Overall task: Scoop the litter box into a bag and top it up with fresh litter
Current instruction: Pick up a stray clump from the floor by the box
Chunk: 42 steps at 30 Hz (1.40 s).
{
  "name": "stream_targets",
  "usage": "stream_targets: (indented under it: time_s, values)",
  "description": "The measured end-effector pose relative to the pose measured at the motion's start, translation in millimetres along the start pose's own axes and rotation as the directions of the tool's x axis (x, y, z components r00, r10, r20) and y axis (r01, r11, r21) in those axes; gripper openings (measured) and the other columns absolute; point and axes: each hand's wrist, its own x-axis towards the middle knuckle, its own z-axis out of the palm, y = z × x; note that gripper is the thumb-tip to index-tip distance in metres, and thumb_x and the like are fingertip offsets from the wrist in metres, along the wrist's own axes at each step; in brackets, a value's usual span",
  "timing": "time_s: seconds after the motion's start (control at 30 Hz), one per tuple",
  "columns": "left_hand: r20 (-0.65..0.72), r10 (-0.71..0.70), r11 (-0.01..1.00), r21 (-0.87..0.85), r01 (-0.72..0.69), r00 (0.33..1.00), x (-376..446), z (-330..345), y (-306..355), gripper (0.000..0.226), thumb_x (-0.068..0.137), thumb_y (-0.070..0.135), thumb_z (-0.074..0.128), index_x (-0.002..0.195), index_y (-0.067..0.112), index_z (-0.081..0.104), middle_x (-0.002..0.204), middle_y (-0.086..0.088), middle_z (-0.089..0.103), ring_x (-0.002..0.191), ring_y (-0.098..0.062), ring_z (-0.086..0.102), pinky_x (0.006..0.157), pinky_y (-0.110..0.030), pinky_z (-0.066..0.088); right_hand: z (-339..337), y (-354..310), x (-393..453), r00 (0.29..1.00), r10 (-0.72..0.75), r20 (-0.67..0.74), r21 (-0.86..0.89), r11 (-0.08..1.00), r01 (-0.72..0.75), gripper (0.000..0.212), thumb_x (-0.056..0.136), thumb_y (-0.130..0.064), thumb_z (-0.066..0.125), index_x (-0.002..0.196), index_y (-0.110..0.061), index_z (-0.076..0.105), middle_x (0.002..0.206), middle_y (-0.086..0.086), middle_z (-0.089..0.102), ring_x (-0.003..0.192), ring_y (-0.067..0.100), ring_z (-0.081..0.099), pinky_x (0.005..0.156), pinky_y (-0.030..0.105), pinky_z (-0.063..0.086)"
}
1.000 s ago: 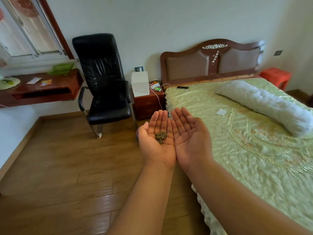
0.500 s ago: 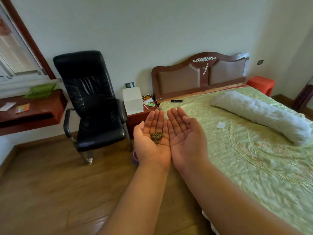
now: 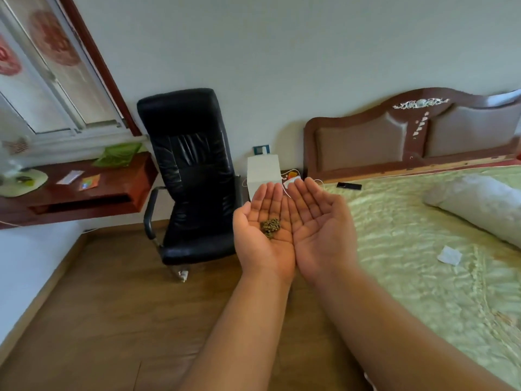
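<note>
My left hand (image 3: 262,235) and my right hand (image 3: 318,227) are held out side by side, palms up, their edges touching, fingers nearly straight. A small clump of brown-green granules (image 3: 271,226) lies in the left palm near the edge that meets the right hand. The right palm carries nothing. No litter box, scoop or bag is in view.
A black leather office chair (image 3: 191,176) stands just left of my hands on the wooden floor (image 3: 112,320). A bed with a green cover (image 3: 423,249) and a wooden headboard fills the right side. A white box (image 3: 263,170) sits on a nightstand behind my hands. A wall-mounted wooden shelf (image 3: 84,190) is at the left.
The view has swung and tilted, so the chair and bed sit further right and lower. Both hands stay cupped together with the granules in the left palm.
</note>
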Motion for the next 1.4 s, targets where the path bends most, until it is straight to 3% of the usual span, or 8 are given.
stream_targets:
  time_s: [0.33,0.87,1.07,1.4]
  values:
    - [-0.070,0.058,0.997,-0.039,-0.061,0.996,129,7,4,0.043,0.108,0.027,0.039,0.128,0.001,0.067,0.124,-0.016,0.073,0.119,-0.028,0.069,0.116,-0.043,0.043,11,21,132,0.994,0.105,-0.010,-0.096,0.990,-0.105,0.039,0.105,-0.022,0.040,0.131,-0.004,0.063,0.124,0.013,0.072,0.114,0.025,0.070,0.105,0.038,0.049]
    - [-0.016,-0.072,0.997,0.026,0.072,0.997,400,-10,6,0.043,0.107,0.028,0.039,0.132,0.006,0.066,0.129,-0.010,0.071,0.123,-0.025,0.067,0.118,-0.044,0.040,10,91,376,0.990,-0.058,-0.127,-0.189,0.981,0.034,0.038,0.106,-0.022,0.040,0.132,-0.006,0.062,0.126,0.011,0.071,0.120,0.024,0.067,0.114,0.042,0.042]
    - [-0.003,-0.129,0.990,0.064,0.128,0.992,499,-65,-13,0.046,0.107,0.030,0.038,0.136,0.005,0.064,0.134,-0.011,0.069,0.127,-0.025,0.065,0.119,-0.044,0.039,-43,126,464,0.981,-0.028,-0.191,-0.148,0.989,0.000,0.038,0.105,-0.022,0.042,0.133,-0.007,0.062,0.126,0.009,0.071,0.118,0.021,0.067,0.112,0.039,0.044]
    - [-0.272,-0.103,0.994,-0.006,0.105,0.957,593,-244,-101,0.045,0.107,0.029,0.040,0.130,0.001,0.066,0.129,-0.017,0.070,0.123,-0.031,0.067,0.117,-0.046,0.041,-231,195,550,0.956,0.116,-0.270,-0.189,0.967,-0.171,0.038,0.105,-0.024,0.041,0.133,-0.009,0.062,0.128,0.009,0.070,0.119,0.022,0.067,0.106,0.037,0.047]
